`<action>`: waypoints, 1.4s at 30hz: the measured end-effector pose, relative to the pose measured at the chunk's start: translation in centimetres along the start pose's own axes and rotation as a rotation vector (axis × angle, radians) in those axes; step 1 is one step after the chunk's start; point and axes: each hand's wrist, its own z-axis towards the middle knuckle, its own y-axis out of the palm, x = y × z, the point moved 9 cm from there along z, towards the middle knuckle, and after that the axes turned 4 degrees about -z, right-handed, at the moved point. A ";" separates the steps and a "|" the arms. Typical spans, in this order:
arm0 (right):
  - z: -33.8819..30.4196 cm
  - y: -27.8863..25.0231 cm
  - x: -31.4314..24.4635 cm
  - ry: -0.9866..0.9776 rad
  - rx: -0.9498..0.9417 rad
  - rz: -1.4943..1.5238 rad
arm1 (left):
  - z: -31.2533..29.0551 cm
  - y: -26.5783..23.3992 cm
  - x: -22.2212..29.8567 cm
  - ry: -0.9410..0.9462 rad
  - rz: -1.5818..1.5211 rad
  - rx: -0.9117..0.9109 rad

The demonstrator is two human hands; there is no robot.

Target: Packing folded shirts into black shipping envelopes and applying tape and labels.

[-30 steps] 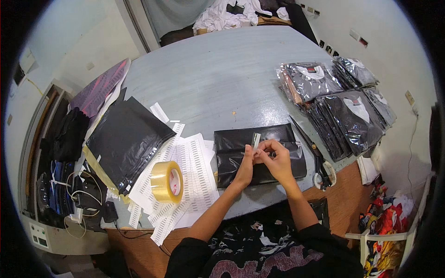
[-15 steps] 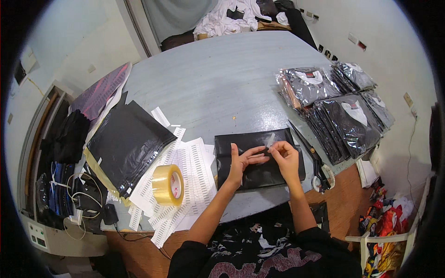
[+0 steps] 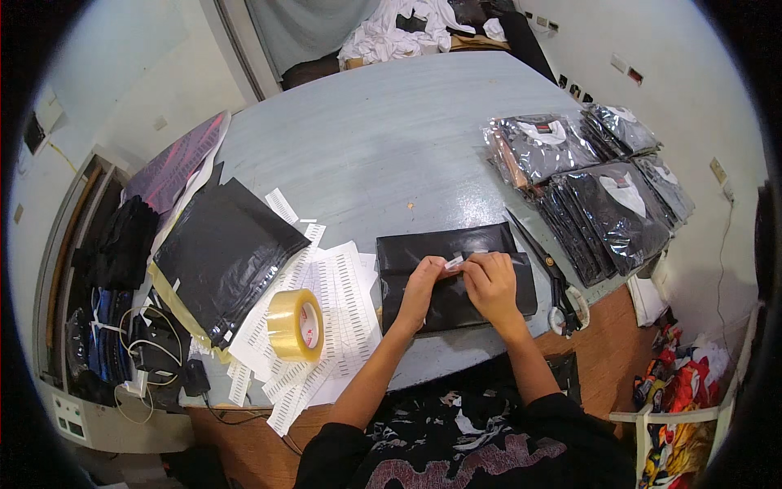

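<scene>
A black plastic mailing bag (image 3: 399,244) lies flat near the table's front edge, its flap side toward the far edge. Above its middle, my left hand (image 3: 421,292) and my right hand (image 3: 491,287) are close together, fingertips pinched. A small whitish strip (image 3: 454,263), perhaps a label or a bit of film, shows between the fingertips of both hands. Just right of the bag lies a pair of black-handled scissors (image 3: 557,287), one handle loop wrapped in white. A roll of clear yellowish tape (image 3: 287,326) stands to the left on printed sheets (image 3: 346,306).
Black plastic bags (image 3: 232,244) are stacked at the left. Clear-wrapped folded garments (image 3: 607,204) are piled at the right edge. A bin of colourful cloth (image 3: 684,383) is on the floor at right. White cloth (image 3: 399,33) is heaped beyond the table's far end.
My left hand has closed from spread fingers to a pinch and moved nearer my right hand. The whitish strip has come down toward the left, between both hands.
</scene>
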 end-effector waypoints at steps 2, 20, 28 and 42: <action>-0.1 0.3 -0.1 -0.004 -0.008 -0.012 | 0.0 -0.4 0.0 0.035 -0.005 0.010; -0.5 1.6 0.4 0.096 -0.115 0.075 | -0.1 -1.8 -0.1 0.104 0.019 0.171; -0.7 1.5 0.6 0.125 -0.138 0.122 | -0.3 -2.2 -0.5 0.055 -0.067 0.212; -1.7 2.8 2.1 0.286 -0.224 0.066 | -0.5 -2.5 -0.8 0.043 -0.177 0.253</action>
